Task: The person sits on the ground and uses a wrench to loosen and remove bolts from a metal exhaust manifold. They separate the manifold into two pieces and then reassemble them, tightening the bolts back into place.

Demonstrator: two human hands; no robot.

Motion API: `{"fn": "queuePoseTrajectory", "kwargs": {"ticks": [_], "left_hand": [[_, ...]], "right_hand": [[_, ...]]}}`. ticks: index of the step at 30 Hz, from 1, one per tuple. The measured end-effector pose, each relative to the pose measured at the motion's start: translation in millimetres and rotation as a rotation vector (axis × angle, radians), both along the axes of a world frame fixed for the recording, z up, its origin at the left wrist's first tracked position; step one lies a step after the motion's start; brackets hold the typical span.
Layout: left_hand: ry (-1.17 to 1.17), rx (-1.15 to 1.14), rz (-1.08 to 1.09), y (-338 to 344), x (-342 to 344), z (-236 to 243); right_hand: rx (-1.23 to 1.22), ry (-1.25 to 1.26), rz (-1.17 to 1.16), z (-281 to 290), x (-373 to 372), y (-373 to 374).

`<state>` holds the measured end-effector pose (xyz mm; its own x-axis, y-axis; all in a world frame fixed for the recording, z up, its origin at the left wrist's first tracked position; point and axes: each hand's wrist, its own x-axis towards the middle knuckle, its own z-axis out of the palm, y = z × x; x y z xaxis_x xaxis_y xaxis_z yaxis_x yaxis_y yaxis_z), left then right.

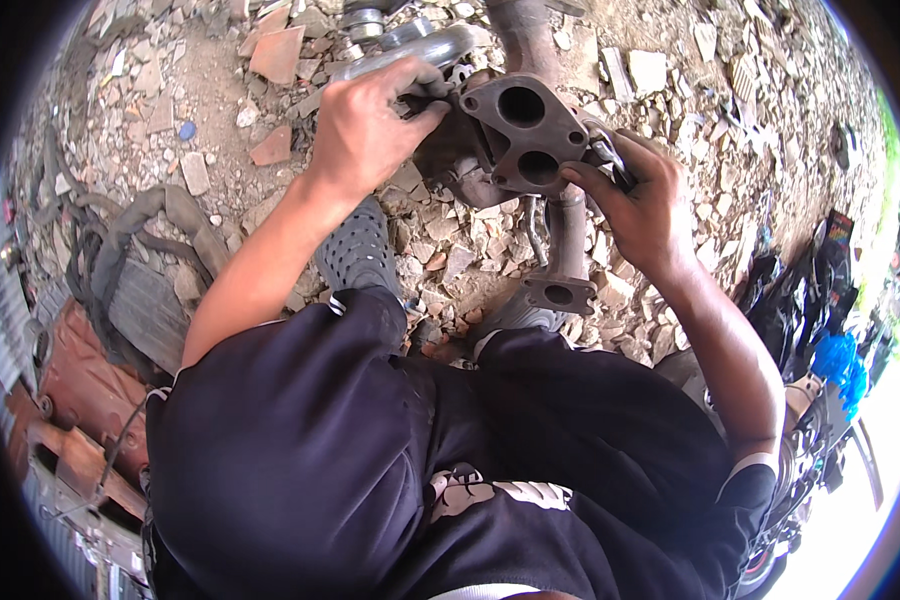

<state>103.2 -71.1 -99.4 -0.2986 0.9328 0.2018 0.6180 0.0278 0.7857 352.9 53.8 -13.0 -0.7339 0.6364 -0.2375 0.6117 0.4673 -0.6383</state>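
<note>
A dark rusty exhaust manifold (555, 136) stands in front of me, its flat flange with two round ports turned up. My right hand (645, 200) is closed on the flange's right side, the thumb pressed beside the lower port. A shiny metal piece (604, 152) shows between its fingers and the flange; its kind is not clear. At the flange's upper left, my left hand (370, 125) is curled with thumb and fingers pinched together. What that pinch holds, if anything, is hidden. A pipe with a smaller two-bolt flange (560, 293) extends toward my feet.
Broken stone and tile rubble (460, 235) covers the ground. A silvery curved metal pipe (410, 52) lies beyond my left hand. Dark hoses (165, 215) and a reddish-brown metal part (90, 365) lie at the left. Black bags (805, 270) and a blue plastic bundle (840, 368) are at the right.
</note>
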Motion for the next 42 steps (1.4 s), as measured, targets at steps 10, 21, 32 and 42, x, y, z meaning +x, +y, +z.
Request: {"fn": "queuePoseTrajectory", "kwargs": {"ticks": [10,21,32,42], "left_hand": [[-0.174,-0.209,-0.23,6,-21,6],[0.272,0.011,0.013,3,-32,-48],[0.534,-0.008,-0.024,9,-33,-50],[0.47,0.004,0.065,12,-25,-45]], "right_hand": [[-0.076,-0.019,0.027,0,3,7],[-0.426,0.715,-0.801,-39,-22,100],[-0.392,0.584,-0.764,-26,-46,40],[-0.43,0.574,-0.866,-49,-84,-5]]}}
